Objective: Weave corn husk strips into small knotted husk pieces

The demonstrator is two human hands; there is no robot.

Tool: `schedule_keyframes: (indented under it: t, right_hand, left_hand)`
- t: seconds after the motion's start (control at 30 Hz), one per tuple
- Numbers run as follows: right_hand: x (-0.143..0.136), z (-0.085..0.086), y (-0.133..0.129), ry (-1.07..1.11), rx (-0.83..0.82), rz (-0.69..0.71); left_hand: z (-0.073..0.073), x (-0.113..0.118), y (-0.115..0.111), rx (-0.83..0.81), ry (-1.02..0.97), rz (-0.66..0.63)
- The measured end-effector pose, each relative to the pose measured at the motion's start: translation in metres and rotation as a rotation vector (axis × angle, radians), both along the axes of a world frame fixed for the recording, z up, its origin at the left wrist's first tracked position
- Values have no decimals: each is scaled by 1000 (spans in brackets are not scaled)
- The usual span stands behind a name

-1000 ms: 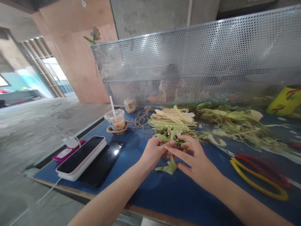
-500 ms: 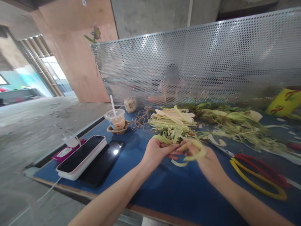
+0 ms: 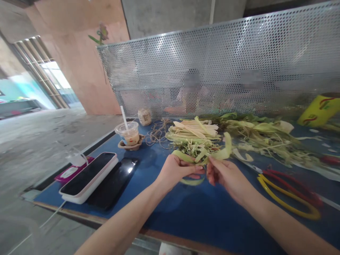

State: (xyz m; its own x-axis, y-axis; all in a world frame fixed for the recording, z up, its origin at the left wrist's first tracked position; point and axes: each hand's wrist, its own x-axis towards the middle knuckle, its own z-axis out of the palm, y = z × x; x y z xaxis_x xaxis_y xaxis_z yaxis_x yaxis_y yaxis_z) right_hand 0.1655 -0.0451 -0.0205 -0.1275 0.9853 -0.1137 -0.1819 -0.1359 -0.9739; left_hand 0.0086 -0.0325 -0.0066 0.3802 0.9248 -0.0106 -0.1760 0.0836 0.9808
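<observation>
Pale green husk strips [image 3: 224, 150] are pinched between both hands at the middle of the blue table. My left hand [image 3: 176, 171] has its thumb and fingers closed on the strips, with one strip curving over its fingertips. Close beside it, my right hand [image 3: 221, 173] pinches the strips between thumb and fingers, and one end sticks up above it. Just beyond the hands lies a pile of small green scraps [image 3: 192, 148], and behind that a stack of pale husk pieces [image 3: 198, 129].
Scissors [image 3: 289, 194] with red and yellow handles lie right. A black phone [image 3: 114, 184], a white-cased device [image 3: 89, 177], an iced drink [image 3: 129, 134] and twine [image 3: 158, 134] are left. Loose husks [image 3: 260, 136] lie back right before a perforated metal screen [image 3: 164, 71]; people show through it.
The strip over my right hand has swung away to stand up beyond the fingers. My right hand has turned slightly, its fingertips close to the left ones. The view has shifted slightly.
</observation>
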Motion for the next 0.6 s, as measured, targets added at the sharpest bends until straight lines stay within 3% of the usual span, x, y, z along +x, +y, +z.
schedule_keyframes:
  t: [0.23, 0.4, 0.47, 0.6]
  right_hand:
    - [3, -1, 2, -124, 102, 10]
    - [6, -10, 8, -153, 151, -141]
    - [6, -10, 8, -111, 135, -154]
    - [3, -2, 3, 148, -28, -18]
  left_hand:
    - [4, 0, -1, -68, -44, -17]
    - [1, -1, 1, -106, -66, -61]
    - [0, -2, 1, -120, -72, -60]
    - [0, -2, 2, -77, -56, -15]
